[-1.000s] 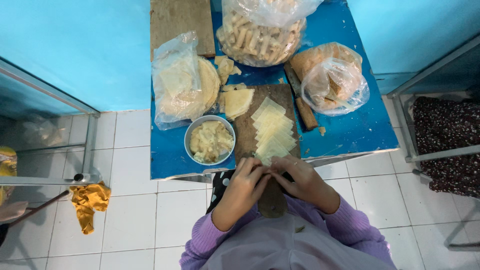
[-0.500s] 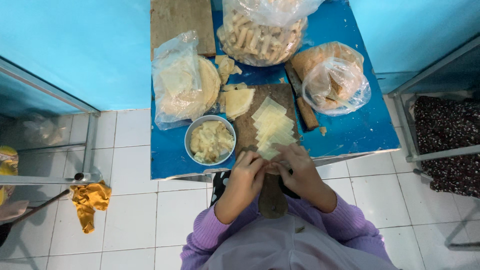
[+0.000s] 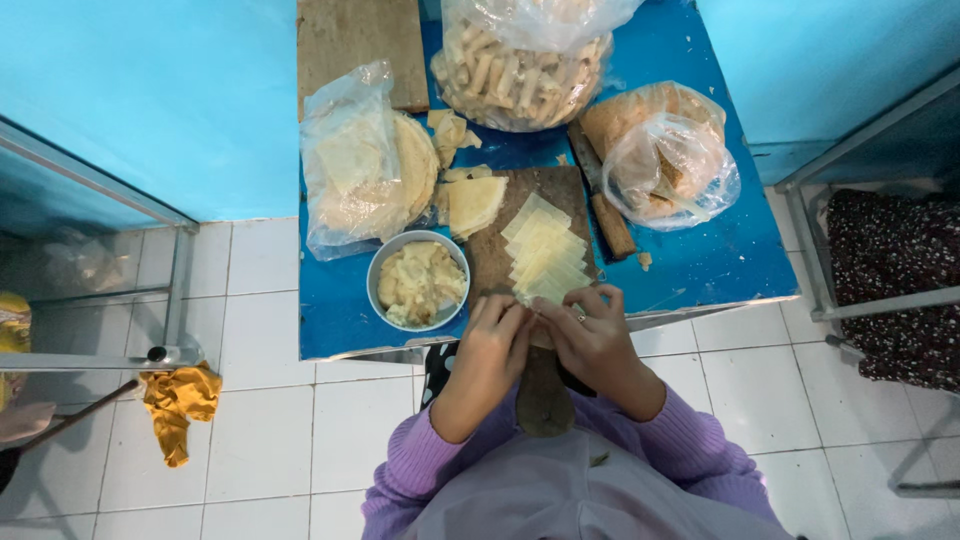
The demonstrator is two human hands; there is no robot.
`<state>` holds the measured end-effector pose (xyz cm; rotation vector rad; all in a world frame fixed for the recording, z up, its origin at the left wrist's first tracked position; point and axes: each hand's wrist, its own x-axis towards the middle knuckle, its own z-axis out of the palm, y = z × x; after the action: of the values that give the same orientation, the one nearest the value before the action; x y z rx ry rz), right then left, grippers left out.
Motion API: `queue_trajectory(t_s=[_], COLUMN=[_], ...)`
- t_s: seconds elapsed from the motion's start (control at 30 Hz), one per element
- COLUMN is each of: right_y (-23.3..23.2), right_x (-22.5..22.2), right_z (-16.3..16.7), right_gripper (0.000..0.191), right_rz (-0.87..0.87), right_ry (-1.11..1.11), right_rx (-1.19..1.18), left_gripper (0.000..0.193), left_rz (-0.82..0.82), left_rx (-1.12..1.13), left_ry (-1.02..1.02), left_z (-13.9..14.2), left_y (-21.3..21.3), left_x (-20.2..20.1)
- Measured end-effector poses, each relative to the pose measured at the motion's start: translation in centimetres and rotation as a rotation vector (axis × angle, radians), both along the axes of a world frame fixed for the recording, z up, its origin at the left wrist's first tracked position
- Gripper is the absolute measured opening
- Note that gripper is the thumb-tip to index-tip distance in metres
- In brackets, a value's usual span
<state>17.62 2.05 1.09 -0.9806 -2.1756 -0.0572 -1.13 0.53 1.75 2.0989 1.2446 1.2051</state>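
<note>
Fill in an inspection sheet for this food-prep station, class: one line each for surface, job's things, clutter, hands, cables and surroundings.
Surface: blue table, crowded, crumbs near the wooden board.
Job's things: fanned stack of pale thin sheets on the board; metal bowl of pale filling beside it.
Clutter: bag of rolled sticks, bag of round flat wrappers, bag of brown pieces, a second board.
Hands: left hand and right hand meet at the table's near edge, fingers pinched over something small; what it is cannot be told.
Cables: nothing seen.
Surroundings: white tiled floor, yellow cloth lying on it, turquoise wall.
</note>
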Motion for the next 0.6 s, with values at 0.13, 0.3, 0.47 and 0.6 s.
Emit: queue_trajectory(t_s=[0.13,0.3,0.47,0.6], right_y=[0.1,0.7,1.0,0.7], right_x=[-0.3,-0.1,0.4,1.7], right_z=[-0.2,-1.0,-2.0,-1.5], right_gripper=[0.037,0.036,0.034,0.059], right_rz=[-0.009,-0.009,-0.1,0.105], right_ry=[0.029,0.102,0.426,0.868], right_rx=[0.044,-0.05,-0.227,-0.94], left_gripper=[0.022,0.043,0.052,0.057], left_rz=[0.098,0.158,0.11,0.063], left_rx=[0.031,0.113,0.095,-0.005], left_ry=[0.059,0.029,-0.099,-0.137], left_z=[-0.5,-0.8,-0.2,0.2], left_y=[0.7,0.7,-0.1,-0.1], left_x=[0.8,0.9,0.6,0.8])
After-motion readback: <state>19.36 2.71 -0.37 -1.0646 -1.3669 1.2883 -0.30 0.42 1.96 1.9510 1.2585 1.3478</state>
